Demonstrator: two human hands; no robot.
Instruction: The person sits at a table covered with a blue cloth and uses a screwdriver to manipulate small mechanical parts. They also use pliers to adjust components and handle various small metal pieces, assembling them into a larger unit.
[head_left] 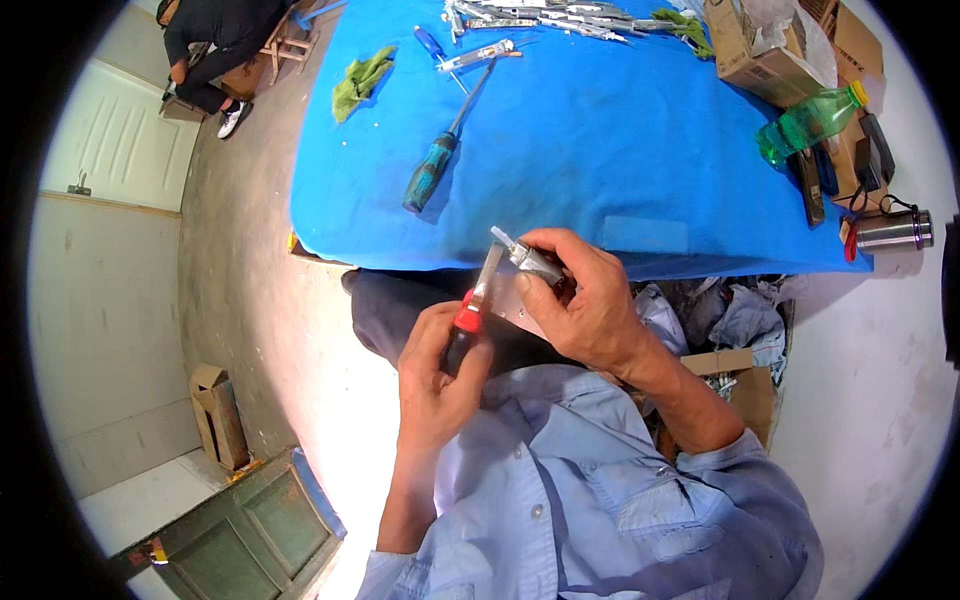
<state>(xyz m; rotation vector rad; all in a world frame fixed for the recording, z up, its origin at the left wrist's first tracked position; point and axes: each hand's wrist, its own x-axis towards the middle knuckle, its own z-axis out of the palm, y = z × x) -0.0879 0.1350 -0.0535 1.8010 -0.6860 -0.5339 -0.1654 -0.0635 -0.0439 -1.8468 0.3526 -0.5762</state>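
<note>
My left hand [437, 372] is wrapped round a flat-bladed tool [487, 278] with a red and black handle, its grey blade pointing up and away from me. Close by, my right hand [592, 300] grips a small metal cylinder [537, 264] with a narrow whitish tip between thumb and fingers. The blade's end is right beside that tip; whether they touch I cannot tell. Both hands are above my lap, near the front edge of the blue-covered table [540, 180].
On the table lie a teal screwdriver [432, 172], a blue-handled screwdriver [430, 42], a green cloth [362, 84] and a pile of metal parts [550, 14]. At right are a green bottle [812, 122], a cardboard box [765, 55] and a steel flask [893, 231]. A person [222, 45] sits far left.
</note>
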